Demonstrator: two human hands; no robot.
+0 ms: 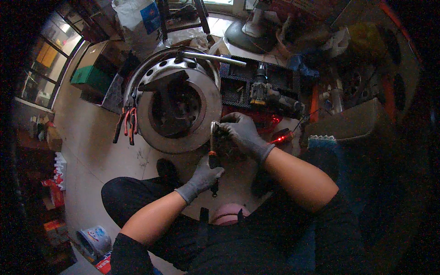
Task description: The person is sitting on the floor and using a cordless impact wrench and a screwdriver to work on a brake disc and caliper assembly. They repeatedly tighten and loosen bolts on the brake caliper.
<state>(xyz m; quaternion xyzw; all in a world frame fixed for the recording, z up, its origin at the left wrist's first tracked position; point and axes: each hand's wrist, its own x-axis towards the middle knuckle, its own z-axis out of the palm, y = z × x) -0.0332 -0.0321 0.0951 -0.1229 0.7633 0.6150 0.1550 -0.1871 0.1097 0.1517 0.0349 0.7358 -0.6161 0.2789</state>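
My left hand (203,174), in a grey work glove, grips the black and orange handle of a ratchet wrench (212,142). The tool stands out from my fist, its shiny metal head pointing away from me. At that head the gloved fingers of my right hand (240,132) are closed; whether they also pinch a socket is too dark to tell. Just beyond lies a worn brake disc (144,117) on a steel wheel rim (129,86). A dark flat metal piece (165,81) rests across the disc's centre.
Pliers with red and black handles (130,120) hang at the rim's left edge. A metal bar (216,59) lies over its far side. Right of it, a cordless drill (259,87) sits on a black crate (235,82). Red lights glow on a dark device (281,138) beside my right wrist.
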